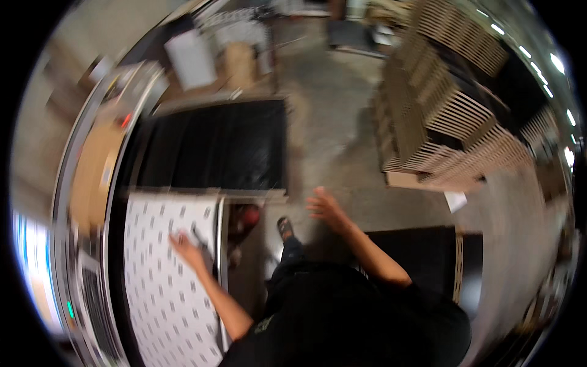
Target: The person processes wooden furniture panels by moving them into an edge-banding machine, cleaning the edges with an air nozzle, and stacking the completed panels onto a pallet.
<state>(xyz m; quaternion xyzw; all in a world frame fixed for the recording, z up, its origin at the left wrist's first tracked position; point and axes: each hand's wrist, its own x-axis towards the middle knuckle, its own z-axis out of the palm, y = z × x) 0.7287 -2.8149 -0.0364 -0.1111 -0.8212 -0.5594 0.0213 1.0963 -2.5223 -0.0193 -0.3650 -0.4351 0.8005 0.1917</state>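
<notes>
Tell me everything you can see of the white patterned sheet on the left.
The white sheet is broad and looks flat, covered with rows of small dark marks; whether it is paper, film or coated board, the blur does not settle. It lies at the person's left, its far edge by a black surface, its near end running out of the picture below. The left hand is over its right part; whether they touch cannot be told.

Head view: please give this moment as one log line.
left hand: over white sheet, contact unclear | right hand: open, over floor | black surface: beyond white sheet
</notes>
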